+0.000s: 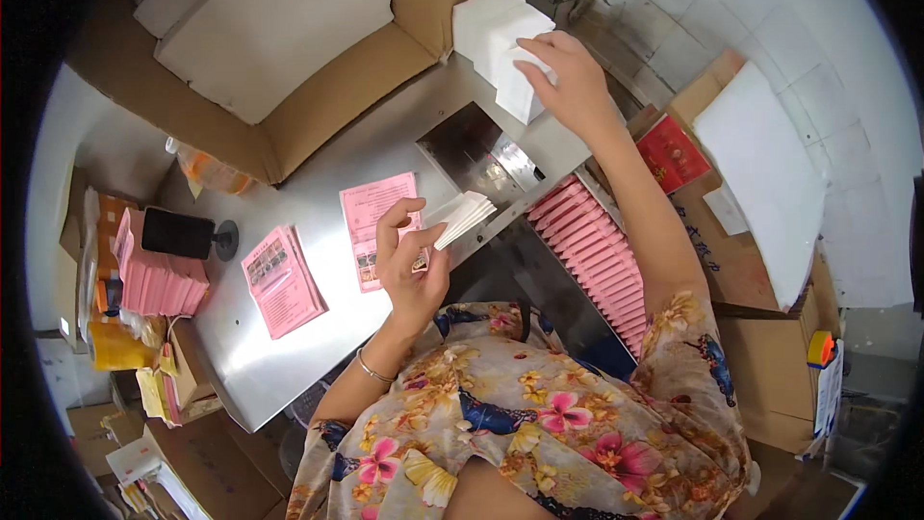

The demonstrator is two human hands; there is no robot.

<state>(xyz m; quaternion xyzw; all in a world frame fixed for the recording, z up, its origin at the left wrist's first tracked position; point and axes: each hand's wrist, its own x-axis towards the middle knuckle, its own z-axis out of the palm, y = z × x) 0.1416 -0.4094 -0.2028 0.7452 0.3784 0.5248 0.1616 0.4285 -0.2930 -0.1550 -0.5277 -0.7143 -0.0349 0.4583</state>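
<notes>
Two hands work: the left hand [412, 265] grips a small tissue stack [464, 217]; the right hand [568, 82], at one o'clock, pinches white sheets [496, 39]. Pink packets [597, 250] already filled; more remain.

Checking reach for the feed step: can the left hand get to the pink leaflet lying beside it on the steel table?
Probably yes. The left hand hovers right beside the pink leaflet with nothing between, though it already holds a small white stack.

White tissues [496, 39]; pink leaflets [281, 279]; floral dress [539, 414].
</notes>
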